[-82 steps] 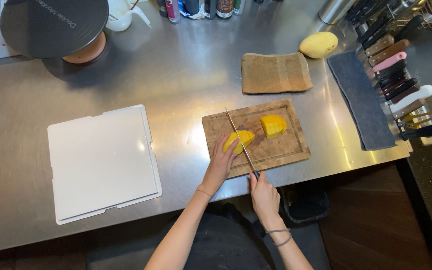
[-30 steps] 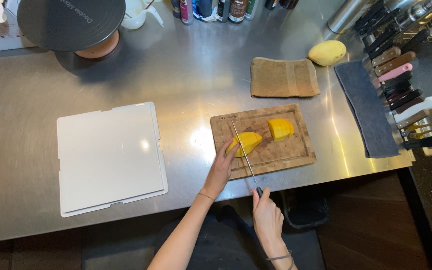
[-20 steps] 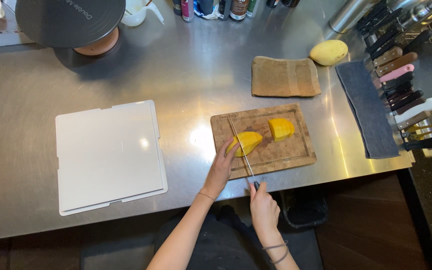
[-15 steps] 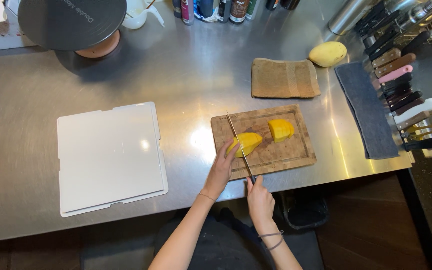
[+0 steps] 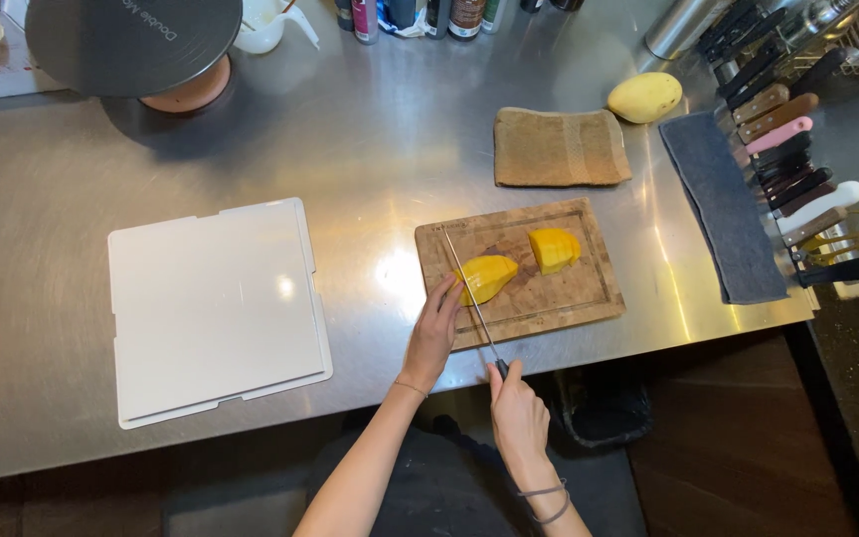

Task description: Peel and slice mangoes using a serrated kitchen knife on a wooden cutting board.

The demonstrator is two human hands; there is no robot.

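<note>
Mango pieces, two in number, lie on one wooden cutting board (image 5: pixel 589 288), where the left hand (image 5: pixel 433 333) presses curled fingers on the nearer mango piece (image 5: pixel 487 277) while the right hand (image 5: pixel 517 418), closed round the handle at 6 o'clock, holds one knife (image 5: pixel 469 298) against it, the other mango piece (image 5: pixel 554 249) at 2 o'clock, one whole mango (image 5: pixel 644 96) beyond.
</note>
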